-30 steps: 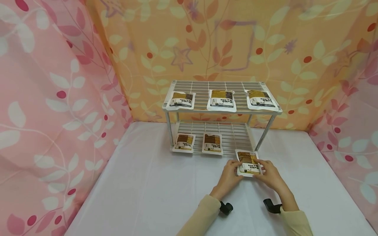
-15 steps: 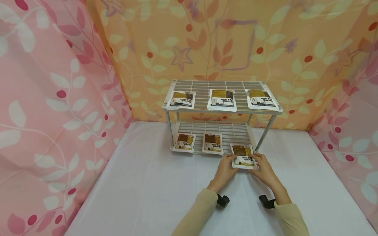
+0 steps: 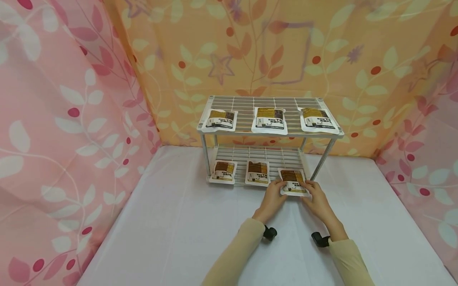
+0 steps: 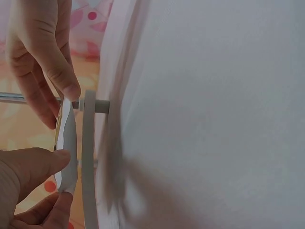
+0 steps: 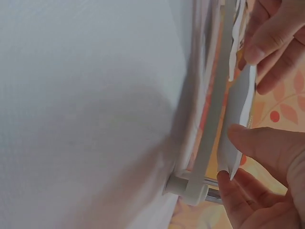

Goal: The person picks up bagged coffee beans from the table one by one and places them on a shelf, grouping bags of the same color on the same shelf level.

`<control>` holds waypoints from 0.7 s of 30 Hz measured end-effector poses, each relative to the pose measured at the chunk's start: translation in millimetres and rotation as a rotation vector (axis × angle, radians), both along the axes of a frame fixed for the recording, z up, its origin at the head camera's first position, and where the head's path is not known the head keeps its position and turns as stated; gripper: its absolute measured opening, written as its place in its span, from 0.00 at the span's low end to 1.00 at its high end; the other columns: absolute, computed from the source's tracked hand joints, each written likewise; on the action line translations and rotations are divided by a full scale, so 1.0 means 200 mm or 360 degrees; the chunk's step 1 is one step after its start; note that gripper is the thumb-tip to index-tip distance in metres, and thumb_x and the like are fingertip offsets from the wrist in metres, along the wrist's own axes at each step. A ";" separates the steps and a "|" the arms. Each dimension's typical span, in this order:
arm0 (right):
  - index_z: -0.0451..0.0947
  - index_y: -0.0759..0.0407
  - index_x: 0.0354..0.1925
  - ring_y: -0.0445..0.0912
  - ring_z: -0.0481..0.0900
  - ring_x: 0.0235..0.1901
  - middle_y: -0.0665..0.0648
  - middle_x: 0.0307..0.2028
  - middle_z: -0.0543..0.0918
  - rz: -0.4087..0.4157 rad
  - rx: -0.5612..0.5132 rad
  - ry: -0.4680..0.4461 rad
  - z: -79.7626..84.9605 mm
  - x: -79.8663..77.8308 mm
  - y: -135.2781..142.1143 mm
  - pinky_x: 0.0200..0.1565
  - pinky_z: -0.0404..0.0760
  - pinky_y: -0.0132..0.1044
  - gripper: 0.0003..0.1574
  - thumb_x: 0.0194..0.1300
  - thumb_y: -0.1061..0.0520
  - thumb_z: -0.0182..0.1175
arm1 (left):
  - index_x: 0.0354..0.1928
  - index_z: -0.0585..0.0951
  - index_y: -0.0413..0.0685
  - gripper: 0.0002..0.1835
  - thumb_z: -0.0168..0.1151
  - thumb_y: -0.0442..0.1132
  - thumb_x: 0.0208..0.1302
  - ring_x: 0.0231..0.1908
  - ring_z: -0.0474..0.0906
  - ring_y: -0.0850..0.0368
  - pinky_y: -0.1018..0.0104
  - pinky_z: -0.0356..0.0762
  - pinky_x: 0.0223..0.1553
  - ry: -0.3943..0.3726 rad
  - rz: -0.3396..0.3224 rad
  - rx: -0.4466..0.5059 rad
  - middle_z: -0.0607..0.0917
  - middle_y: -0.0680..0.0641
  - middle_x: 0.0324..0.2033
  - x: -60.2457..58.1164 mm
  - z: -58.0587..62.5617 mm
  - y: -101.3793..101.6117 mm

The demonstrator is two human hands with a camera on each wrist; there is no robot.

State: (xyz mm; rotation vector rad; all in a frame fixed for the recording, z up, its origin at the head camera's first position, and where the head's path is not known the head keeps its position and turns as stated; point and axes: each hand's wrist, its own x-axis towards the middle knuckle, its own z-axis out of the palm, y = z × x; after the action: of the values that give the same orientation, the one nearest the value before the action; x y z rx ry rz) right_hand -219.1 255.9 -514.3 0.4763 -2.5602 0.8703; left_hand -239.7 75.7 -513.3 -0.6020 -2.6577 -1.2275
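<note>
A white pouch with a brown and yellow label [image 3: 292, 175] is held at its two sides over the front right of the lower shelf. My left hand [image 3: 272, 200] pinches its left edge, while my right hand [image 3: 319, 201] pinches the right edge. Seen from the left wrist, the pouch [image 4: 69, 148] appears edge-on, close to the shelf's front rail [image 4: 88, 157]. The right wrist view has the thumb on the near side of the pouch [image 5: 237, 109] and fingers beneath. Whether its far end touches the wires is hidden.
A two-tier white wire rack [image 3: 247, 102] stands on a white-covered table [image 3: 171, 222]. Its lower shelf bears a left pouch [image 3: 223, 172] and a middle pouch [image 3: 257, 173]. Three pouches with dark labels, including a central one [image 3: 270, 120], lie above. A metal post [image 3: 323, 159] rises at right.
Both hands have carried the pouch away from me and slightly left, from in front of the rack to over the lower shelf's right part. The other pouches stay where they were.
</note>
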 end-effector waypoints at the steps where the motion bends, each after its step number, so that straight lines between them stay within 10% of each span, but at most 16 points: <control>1: 0.72 0.75 0.52 0.72 0.69 0.50 0.78 0.52 0.68 -0.0001 -0.0002 0.0006 0.00 -0.01 0.00 0.44 0.73 0.62 0.31 0.45 0.75 0.65 | 0.54 0.78 0.43 0.23 0.65 0.31 0.54 0.56 0.71 0.49 0.64 0.70 0.58 0.0005 -0.0003 -0.0007 0.76 0.41 0.54 -0.01 0.00 0.00; 21: 0.70 0.77 0.53 0.71 0.68 0.53 0.77 0.54 0.69 -0.0094 0.0070 -0.0003 -0.04 -0.13 -0.01 0.52 0.69 0.61 0.28 0.51 0.78 0.57 | 0.52 0.79 0.42 0.20 0.62 0.27 0.55 0.57 0.70 0.46 0.63 0.69 0.58 0.0055 0.0011 -0.0089 0.74 0.39 0.57 -0.12 -0.01 0.06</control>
State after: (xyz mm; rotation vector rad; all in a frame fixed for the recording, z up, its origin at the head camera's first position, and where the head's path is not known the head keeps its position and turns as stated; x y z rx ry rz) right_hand -245.4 252.9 -522.4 0.4108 -2.5860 0.7962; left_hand -263.4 88.4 -515.0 -0.6164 -2.6710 -1.1338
